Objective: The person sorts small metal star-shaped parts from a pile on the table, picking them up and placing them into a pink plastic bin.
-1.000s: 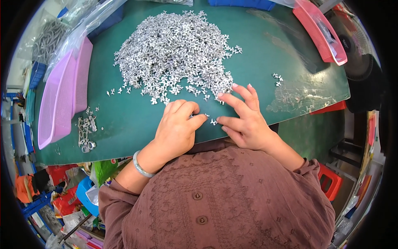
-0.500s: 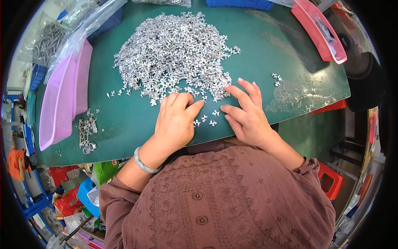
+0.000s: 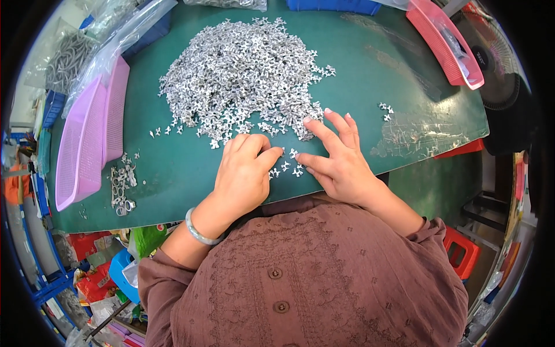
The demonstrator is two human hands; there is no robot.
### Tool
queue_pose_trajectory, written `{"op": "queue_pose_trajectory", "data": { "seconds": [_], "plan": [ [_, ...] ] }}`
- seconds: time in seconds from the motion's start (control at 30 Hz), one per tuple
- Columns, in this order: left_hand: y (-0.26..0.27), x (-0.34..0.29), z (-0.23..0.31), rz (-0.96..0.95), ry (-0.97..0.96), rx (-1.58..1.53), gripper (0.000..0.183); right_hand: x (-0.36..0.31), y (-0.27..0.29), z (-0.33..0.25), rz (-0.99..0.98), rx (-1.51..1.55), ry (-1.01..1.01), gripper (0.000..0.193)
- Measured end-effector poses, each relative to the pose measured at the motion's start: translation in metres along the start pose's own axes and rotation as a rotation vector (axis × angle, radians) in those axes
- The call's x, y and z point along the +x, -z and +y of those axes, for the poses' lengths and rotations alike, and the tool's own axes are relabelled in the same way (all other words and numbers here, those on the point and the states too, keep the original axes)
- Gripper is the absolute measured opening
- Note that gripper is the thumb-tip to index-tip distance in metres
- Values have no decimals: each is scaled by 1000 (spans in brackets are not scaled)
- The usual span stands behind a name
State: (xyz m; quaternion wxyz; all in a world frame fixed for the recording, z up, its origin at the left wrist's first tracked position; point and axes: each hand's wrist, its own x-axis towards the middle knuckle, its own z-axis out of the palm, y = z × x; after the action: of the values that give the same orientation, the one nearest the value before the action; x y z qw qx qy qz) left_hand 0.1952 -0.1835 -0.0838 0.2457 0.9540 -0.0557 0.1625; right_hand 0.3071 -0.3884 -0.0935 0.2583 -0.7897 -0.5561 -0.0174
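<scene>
A large heap of small silvery metal parts, each with several prongs, lies on the green tabletop. Just below the heap's near edge, my left hand rests with its fingers curled and thumb drawn in. Whatever it may pinch is hidden under the fingers. My right hand has its fingers spread; one fingertip touches a loose metal part between the hands, while the others reach by the heap's right edge. A few more loose parts lie between the two thumbs.
Purple perforated baskets stand at the left, with a cluster of odd metal pieces beside them. A pink basket sits at the far right, near a black fan. Behind the heap is a blue bin. A red stool stands below right.
My right hand has shifted left, and its fingertip now meets a loose part. The left hand has moved slightly toward me, still curled.
</scene>
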Motion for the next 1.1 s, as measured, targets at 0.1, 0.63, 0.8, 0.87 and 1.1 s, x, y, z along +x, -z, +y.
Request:
{"op": "queue_pose_trajectory", "data": {
  "seconds": [0.1, 0.63, 0.8, 0.87, 1.1],
  "plan": [
    [2, -1, 0, 25, -26, -20, 33, 0, -1, 1, 26, 5, -18, 24],
    [2, 2, -8, 47, 62, 83, 41, 35, -9, -4, 12, -108, 3, 27],
    [5, -2, -9, 18, 78, 65, 41, 27, -3, -3, 5, -43, 40, 24],
    [6, -3, -9, 19, 68, 61, 39, 23, -3, -1, 33, -30, 8, 23],
    [7, -9, -8, 21, 47, 9, 36, 21, -4, 2, 51, -34, -23, 23]
  ]
}}
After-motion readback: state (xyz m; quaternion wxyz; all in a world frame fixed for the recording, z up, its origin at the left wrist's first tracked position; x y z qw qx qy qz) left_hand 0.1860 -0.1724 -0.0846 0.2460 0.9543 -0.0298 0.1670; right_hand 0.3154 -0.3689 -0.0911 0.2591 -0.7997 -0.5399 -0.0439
